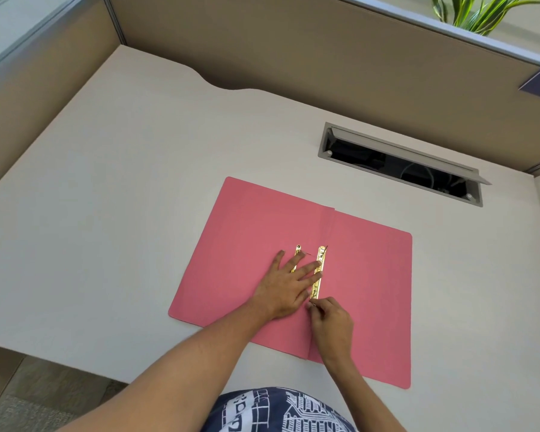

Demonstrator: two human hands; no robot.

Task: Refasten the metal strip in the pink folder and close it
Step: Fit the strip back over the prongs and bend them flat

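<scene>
While my left hand (286, 283) lies flat and wide open on the folder, its fingers spread, two fingertips (315, 265) press on the long gold-coloured metal strip (318, 272) that runs near to far just left of the fold. My right hand (331, 322) is drawn narrow, thumb and forefinger pinched at the strip's near end; I cannot tell whether they grip the strip itself or a thin prong beneath it.

A second, shorter gold metal piece (297, 252) lies just left of the strip, partly under my left fingers. Both sit on the open pink card folder (247, 232), which lies flat with both covers spread on the pale grey desk (122, 188), near its front edge. Well beyond the folder, to the far right, is a dark rectangular cable slot with a grey flap (399, 163). Brown partition walls (293, 48) close the desk, with green plant leaves (477, 10) above.

As I judge it, the risk is at the pinch: if the near end is forced before it lines up, the thin metal could bend or spring free. Lifting my left fingers too soon would let the strip shift. The loose second piece could slide away unnoticed, and closing the cover over an unfastened strip would crease the card.
</scene>
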